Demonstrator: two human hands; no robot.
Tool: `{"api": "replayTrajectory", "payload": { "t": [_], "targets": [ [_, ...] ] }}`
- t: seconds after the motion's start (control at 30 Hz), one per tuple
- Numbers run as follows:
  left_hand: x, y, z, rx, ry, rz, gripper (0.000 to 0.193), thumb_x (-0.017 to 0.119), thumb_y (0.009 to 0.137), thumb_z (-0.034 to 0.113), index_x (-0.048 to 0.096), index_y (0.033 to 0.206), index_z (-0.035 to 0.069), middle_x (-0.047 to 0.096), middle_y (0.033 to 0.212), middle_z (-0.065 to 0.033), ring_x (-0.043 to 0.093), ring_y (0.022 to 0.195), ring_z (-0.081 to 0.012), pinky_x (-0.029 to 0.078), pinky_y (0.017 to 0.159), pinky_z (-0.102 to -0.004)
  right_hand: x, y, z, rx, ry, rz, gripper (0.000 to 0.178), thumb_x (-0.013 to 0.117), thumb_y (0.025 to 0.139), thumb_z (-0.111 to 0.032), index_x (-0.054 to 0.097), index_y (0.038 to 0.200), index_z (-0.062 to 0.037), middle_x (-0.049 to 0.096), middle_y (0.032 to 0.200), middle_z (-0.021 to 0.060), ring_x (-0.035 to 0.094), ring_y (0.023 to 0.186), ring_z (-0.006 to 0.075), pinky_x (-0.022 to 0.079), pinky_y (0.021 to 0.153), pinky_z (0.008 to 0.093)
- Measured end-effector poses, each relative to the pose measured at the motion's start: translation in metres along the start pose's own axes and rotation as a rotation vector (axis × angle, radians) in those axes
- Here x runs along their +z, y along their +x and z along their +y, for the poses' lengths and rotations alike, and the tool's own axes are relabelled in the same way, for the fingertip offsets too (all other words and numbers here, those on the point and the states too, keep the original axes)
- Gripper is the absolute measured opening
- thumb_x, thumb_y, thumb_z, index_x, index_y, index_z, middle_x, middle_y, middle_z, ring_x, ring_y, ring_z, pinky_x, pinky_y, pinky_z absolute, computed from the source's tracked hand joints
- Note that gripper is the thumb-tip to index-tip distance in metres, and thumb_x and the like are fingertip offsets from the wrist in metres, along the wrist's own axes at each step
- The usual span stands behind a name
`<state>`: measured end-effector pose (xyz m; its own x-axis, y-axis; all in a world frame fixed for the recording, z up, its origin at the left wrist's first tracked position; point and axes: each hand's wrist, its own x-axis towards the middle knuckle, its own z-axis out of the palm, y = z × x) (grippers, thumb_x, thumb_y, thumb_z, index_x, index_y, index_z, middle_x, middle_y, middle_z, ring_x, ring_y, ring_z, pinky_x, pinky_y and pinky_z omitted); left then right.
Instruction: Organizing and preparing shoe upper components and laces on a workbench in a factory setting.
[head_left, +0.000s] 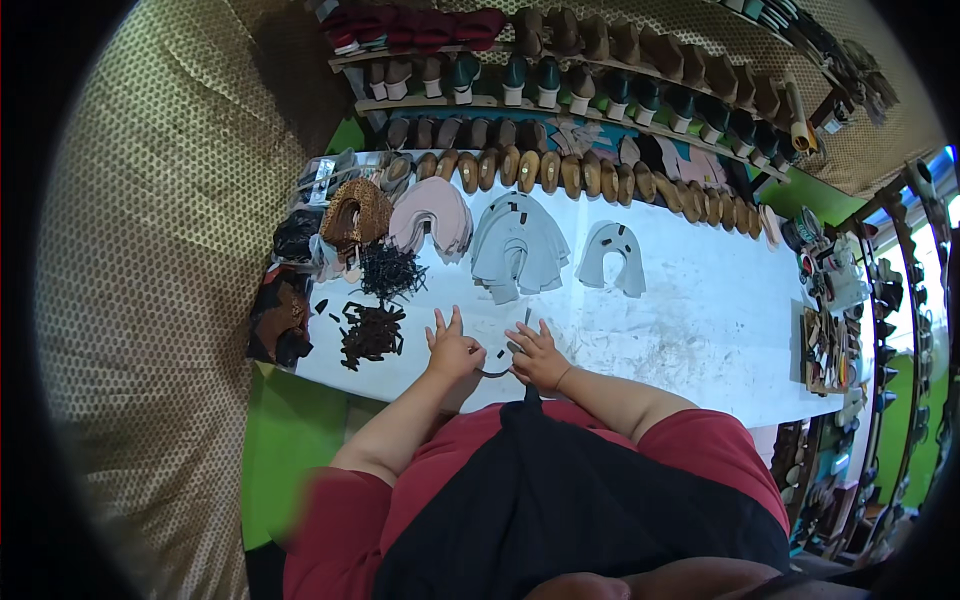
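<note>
Near the front edge of the table, my left hand [453, 346] pinches one end of a thin dark strip [494, 375], its other fingers spread upward. The strip sags in a shallow curve toward my right hand [538, 356], whose thumb and finger are closed at the other end. A small dark piece [501, 353] lies between the hands. Left of them are a heap of short dark brown pieces [371, 336] and a tangle of thin black strips [391, 271]. Beyond the hands lie grey U-shaped shoe-upper pieces, one layered stack [520, 250] and a smaller one [611, 262], with small dark bits on top.
Pink U-shaped pieces [432, 213] and leopard-print ones [357, 214] sit at the far left of the white table [700, 330]. Brown shoe lasts [528, 171] line its back edge, below shelves of shoes. A tool box [826, 350] stands at the right end.
</note>
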<state>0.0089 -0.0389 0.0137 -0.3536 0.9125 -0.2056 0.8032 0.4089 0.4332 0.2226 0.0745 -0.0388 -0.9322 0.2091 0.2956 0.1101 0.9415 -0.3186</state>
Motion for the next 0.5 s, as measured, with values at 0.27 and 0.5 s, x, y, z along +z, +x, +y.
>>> {"api": "replayTrajectory", "payload": {
  "t": [0.27, 0.5],
  "targets": [
    [0.008, 0.003, -0.014, -0.022, -0.036, 0.018, 0.015, 0.077, 0.074, 0.031, 0.080, 0.083, 0.019, 0.017, 0.161, -0.0233, 0.003, 0.148, -0.0488, 0.004, 0.113, -0.0686, -0.012, 0.005, -0.005, 0.127, 0.096, 0.061, 0.020, 0.068, 0.081, -0.031, 0.070, 0.084, -0.0110, 0.042, 0.148, 0.0128, 0.028, 0.144, 0.0366, 0.010, 0.110, 0.0725],
    [0.011, 0.003, -0.018, -0.008, -0.045, 0.015, 0.013, 0.072, 0.079, 0.029, 0.079, 0.085, 0.020, 0.019, 0.161, -0.0219, 0.007, 0.149, -0.0466, 0.005, 0.114, -0.0672, -0.009, 0.011, -0.004, 0.212, 0.060, 0.107, 0.020, 0.068, 0.077, -0.028, 0.074, 0.093, -0.0175, 0.039, 0.152, 0.0136, 0.029, 0.143, 0.0383, 0.010, 0.110, 0.0730]
  ]
}}
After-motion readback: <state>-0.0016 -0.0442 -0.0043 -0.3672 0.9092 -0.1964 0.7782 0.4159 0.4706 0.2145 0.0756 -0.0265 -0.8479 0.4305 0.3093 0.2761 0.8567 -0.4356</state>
